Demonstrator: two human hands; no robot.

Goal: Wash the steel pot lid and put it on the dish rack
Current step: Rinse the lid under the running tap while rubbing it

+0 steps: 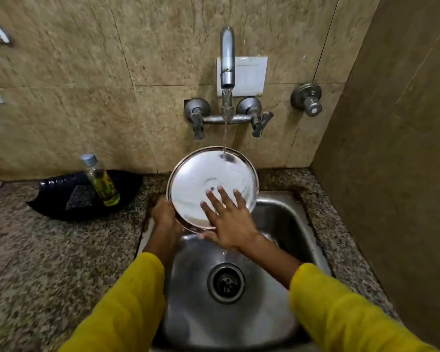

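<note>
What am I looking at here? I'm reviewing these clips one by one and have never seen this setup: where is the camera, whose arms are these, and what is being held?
There is no machine here. A person wears one wide-angle camera on the head, looking down at their own arms in yellow sleeves, which is why the edges bend. The left hand has a grip on the rim of the steel pot lid, tilting it up over the sink. The right hand lies flat, fingers spread, on the lid's shiny face. Water runs from the wall tap onto the lid's upper edge. On the speckled counter to the left lies a black dish with a small bottle of greenish liquid in it. No dish rack shows in this view.
</note>
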